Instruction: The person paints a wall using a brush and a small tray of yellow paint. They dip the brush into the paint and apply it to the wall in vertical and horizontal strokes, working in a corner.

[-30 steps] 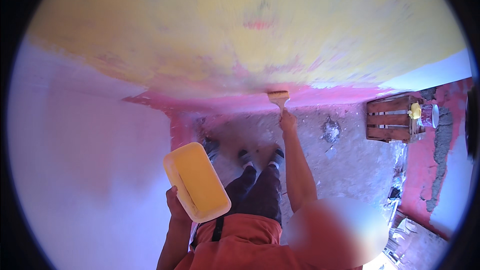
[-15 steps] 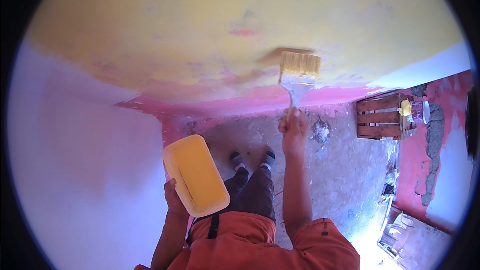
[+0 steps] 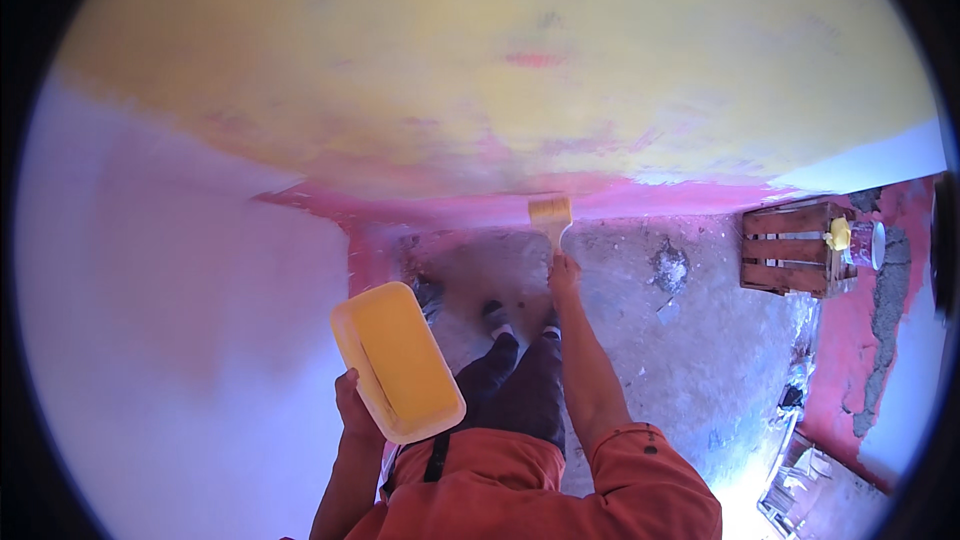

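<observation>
My right hand (image 3: 563,274) grips the handle of a wide paintbrush (image 3: 550,215) whose bristles are yellow with paint. The brush touches the pink band low on the wall (image 3: 480,90), which is yellow above it. My left hand (image 3: 352,402) holds a yellow rectangular tray (image 3: 398,360) of yellow paint from below, tilted, at chest height. My legs and shoes (image 3: 495,318) stand on the grey floor beneath the brush.
A white wall (image 3: 170,320) meets the yellow one at a corner on the left. A wooden crate (image 3: 790,250) with a yellow object and a small tin on it stands at the right by a pink wall. Rough grey concrete floor (image 3: 680,340) lies below.
The brush came down from the yellow area of the wall to the pink band near the floor. The tray in my left hand stayed about where it was.
</observation>
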Tool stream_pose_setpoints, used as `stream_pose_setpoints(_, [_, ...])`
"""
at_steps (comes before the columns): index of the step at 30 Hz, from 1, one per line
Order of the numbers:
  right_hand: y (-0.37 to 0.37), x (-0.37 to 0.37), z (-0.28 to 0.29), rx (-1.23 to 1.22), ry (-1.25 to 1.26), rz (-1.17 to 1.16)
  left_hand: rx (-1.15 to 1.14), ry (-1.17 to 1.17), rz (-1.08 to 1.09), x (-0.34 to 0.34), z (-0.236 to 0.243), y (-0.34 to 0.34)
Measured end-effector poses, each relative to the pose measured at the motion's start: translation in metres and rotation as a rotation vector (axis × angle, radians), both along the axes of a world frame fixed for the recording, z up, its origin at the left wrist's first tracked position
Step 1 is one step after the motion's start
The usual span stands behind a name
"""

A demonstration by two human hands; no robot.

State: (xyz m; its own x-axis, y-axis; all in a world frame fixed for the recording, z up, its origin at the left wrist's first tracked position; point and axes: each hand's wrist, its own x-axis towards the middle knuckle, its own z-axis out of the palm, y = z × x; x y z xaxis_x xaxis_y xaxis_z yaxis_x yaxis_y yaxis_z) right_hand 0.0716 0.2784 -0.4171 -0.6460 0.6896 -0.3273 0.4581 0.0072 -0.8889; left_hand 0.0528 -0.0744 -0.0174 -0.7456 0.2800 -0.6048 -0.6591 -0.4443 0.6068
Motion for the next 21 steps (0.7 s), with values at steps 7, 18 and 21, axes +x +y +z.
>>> stream_pose_setpoints(7, [0.019, -0.040, 0.033, 0.020, -0.008, 0.023, -0.018, 0.014, 0.005, -0.001, -0.005, -0.008])
stream_pose_setpoints(18, [0.007, -0.018, 0.334, -0.510, 0.343, -0.278, -0.082, 0.112, -0.080, -0.017, 0.005, 0.029])
stream_pose_setpoints(21, [0.003, 0.002, 0.384, -0.387, 0.436, -0.233, 0.051, 0.007, -0.021, -0.017, -0.003, 0.034])
